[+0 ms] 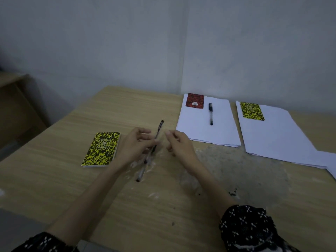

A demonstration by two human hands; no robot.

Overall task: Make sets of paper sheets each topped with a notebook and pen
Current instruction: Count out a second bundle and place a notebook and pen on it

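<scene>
The left hand [135, 144] is pinching a pen [157, 135] above the table [127, 106], the empty right hand [179, 142] is hovering loosely curled beside it, probably readying it for the penless yellow-notebook stack [272, 131].

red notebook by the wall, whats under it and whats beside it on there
The red notebook lies on the far left corner of a stack of white paper sheets. A black pen lies on the same stack, just to its right, apart. The paper directly under the notebook is covered.

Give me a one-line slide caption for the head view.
Left hand pinches a pen near a loose yellow notebook; two paper stacks await completion.
</scene>
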